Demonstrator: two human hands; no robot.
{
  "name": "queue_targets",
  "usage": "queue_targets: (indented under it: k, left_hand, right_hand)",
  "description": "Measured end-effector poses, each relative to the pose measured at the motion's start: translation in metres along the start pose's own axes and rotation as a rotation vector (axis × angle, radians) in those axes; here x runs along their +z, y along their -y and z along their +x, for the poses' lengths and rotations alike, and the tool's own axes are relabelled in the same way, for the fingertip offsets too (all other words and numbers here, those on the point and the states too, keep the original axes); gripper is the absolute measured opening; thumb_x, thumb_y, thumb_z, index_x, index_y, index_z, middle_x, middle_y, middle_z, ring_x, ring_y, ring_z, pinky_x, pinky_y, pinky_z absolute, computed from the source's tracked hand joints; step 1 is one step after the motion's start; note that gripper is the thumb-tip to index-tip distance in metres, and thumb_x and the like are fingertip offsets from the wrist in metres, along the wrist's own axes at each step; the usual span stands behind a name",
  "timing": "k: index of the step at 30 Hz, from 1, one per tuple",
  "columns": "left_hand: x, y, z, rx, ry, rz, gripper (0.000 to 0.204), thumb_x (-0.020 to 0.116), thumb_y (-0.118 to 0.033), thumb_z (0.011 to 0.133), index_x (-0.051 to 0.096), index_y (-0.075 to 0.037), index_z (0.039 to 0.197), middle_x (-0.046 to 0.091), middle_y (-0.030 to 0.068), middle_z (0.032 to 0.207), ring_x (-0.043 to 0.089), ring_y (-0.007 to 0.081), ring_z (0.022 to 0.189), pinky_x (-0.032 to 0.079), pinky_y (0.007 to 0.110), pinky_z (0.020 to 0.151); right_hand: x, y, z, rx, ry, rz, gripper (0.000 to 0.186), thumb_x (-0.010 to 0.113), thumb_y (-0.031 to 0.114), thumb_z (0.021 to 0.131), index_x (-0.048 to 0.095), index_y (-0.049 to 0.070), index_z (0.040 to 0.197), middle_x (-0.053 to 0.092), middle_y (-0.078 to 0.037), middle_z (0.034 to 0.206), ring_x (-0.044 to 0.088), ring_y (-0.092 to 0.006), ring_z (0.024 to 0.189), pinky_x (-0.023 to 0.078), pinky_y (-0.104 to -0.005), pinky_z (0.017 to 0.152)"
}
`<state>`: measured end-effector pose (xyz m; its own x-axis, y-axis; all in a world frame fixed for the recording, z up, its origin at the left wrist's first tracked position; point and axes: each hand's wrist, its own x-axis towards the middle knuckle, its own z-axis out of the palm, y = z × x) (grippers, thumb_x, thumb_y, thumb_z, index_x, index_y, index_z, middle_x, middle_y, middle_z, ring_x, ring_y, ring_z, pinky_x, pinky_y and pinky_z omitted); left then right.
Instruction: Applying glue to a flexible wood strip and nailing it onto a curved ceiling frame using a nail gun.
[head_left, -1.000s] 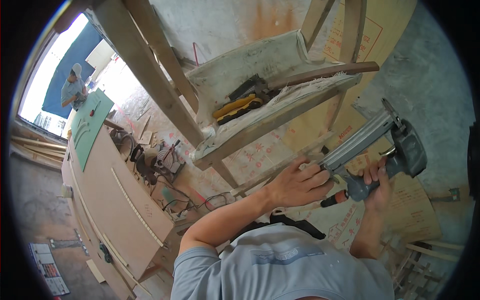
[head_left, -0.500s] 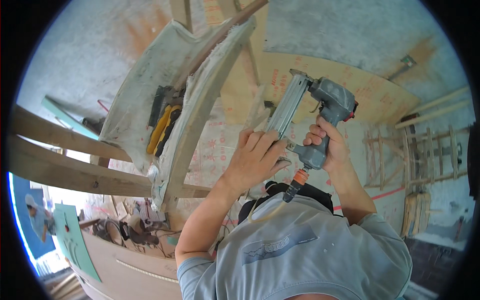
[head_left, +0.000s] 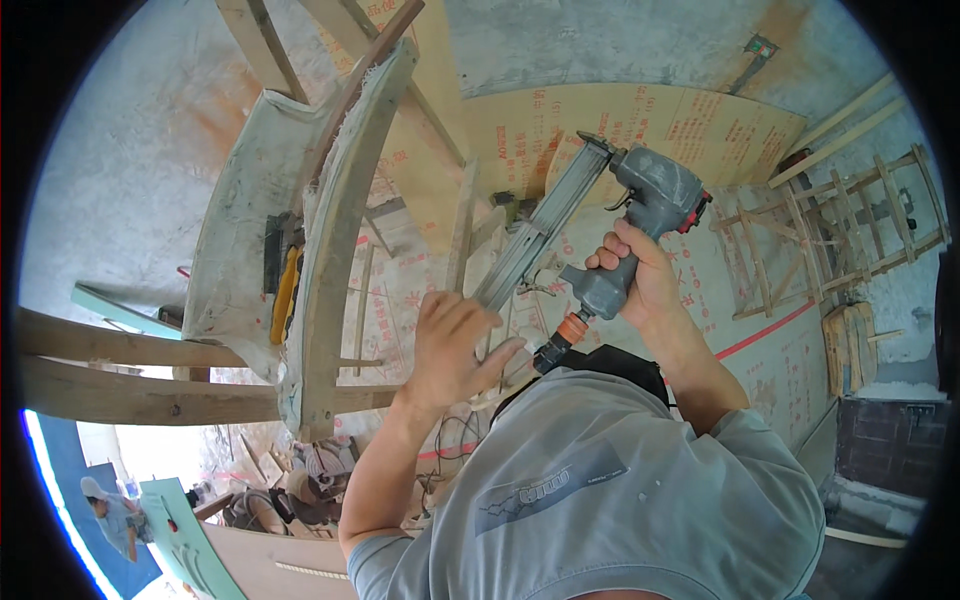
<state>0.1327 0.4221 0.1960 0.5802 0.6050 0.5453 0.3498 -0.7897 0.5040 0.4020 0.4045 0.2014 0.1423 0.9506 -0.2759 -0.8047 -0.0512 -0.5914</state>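
My right hand (head_left: 638, 277) is closed around the handle of a grey pneumatic nail gun (head_left: 655, 190), held up in front of my chest. Its long metal magazine (head_left: 540, 235) slants down to the left. An orange air fitting (head_left: 570, 328) sits at the bottom of the handle. My left hand (head_left: 450, 350) is at the magazine's lower end, fingers spread and touching it without wrapping round it. My grey shirt fills the lower middle of the view.
A wooden trestle (head_left: 340, 250) carries a cloth pouch (head_left: 240, 230) holding a yellow and black tool (head_left: 285, 290). Printed plywood sheets (head_left: 620, 120) cover the floor. Wooden frames (head_left: 850, 230) lie at right. Another person (head_left: 110, 510) stands at the lower left near a green board (head_left: 185, 540).
The view has swung round. The nail gun stays in my right hand. My left hand has loosened from gripping the magazine and now rests with spread fingers at its lower end.
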Motion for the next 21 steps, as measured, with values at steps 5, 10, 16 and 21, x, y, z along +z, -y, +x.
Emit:
queue_targets:
  k: [5,10,16,21]
  left_hand:
    - [0.007,0.000,0.020,-0.319,-0.043,-0.230,0.023,0.079,-0.011,0.075,0.062,-0.005,0.089,0.060,0.0104,0.086,0.058,0.0258,0.080,0.044,0.034,0.081]
    - [0.039,0.017,0.067,-0.670,-0.482,-0.790,0.029,0.068,-0.025,0.095,0.061,0.000,0.107,0.065,0.0112,0.103,0.061,0.0227,0.087,0.048,0.034,0.084]
    - [0.080,0.043,0.135,-1.021,-0.772,-1.817,0.052,0.040,-0.048,0.105,0.062,-0.001,0.114,0.067,0.0119,0.103,0.061,0.0248,0.103,0.047,0.040,0.094]
    - [0.129,0.065,0.079,-0.597,-0.936,-2.069,0.045,0.045,-0.043,0.103,0.059,-0.006,0.080,0.062,0.0083,0.080,0.058,0.0241,0.080,0.047,0.039,0.082]
  right_hand:
    - [-0.004,0.002,0.001,0.024,0.010,0.019,0.014,0.065,0.013,0.093,0.051,0.012,0.091,0.049,0.003,0.070,0.052,-0.0125,0.062,0.050,-0.0385,0.076]
    - [0.016,0.007,-0.001,0.014,0.024,-0.138,0.015,0.065,0.010,0.092,0.051,0.011,0.090,0.047,0.003,0.069,0.051,-0.0124,0.059,0.049,-0.0385,0.071]
    - [0.036,0.011,0.003,-0.033,0.100,-1.122,0.014,0.068,0.006,0.089,0.059,0.004,0.100,0.062,-0.005,0.086,0.060,-0.0138,0.078,0.052,-0.0378,0.078]
    - [0.002,0.006,0.026,-0.533,0.262,-1.823,0.034,0.072,0.018,0.090,0.062,-0.004,0.114,0.068,-0.011,0.111,0.062,-0.0202,0.099,0.048,-0.0334,0.089]
